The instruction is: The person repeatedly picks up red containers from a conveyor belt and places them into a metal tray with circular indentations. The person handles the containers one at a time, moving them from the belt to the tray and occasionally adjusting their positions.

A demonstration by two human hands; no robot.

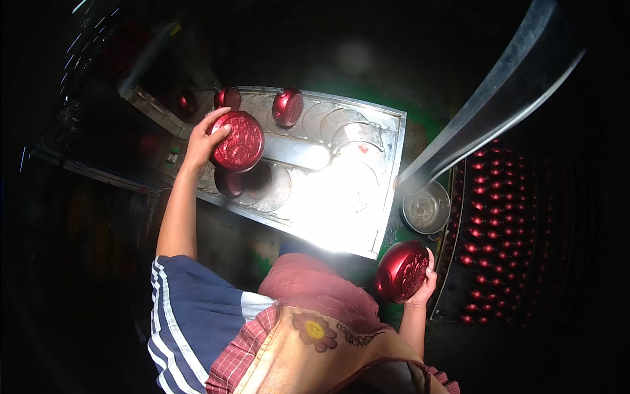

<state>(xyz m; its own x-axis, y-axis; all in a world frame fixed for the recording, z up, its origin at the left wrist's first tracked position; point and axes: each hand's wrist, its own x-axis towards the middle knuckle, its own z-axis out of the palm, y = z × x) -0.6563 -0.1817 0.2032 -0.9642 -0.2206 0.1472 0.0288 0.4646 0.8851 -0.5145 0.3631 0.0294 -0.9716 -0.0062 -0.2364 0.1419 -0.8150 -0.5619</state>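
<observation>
My left hand [209,136] grips a flat, round, glossy dark-red piece [239,146] with a patterned face, its thumb lying on that face. I hold it above the left part of a metal conveyor [401,148] with round overlapping plates. Lower right, beyond the conveyor's near corner, my right hand [424,287] is closed around another round red piece [401,272], tilted with its patterned face to the right. Behind my left hand two similar red pieces, one at the far side [287,107] and one partly covered [227,98], stand on edge on the conveyor.
A metal bowl [426,208] sits right of the conveyor. Above it slants a broad grey metal strip [492,92]. Many shiny red pieces [495,236] stand in rows at the far right. Strong glare whitens the conveyor's near right part; dark surroundings hide much else.
</observation>
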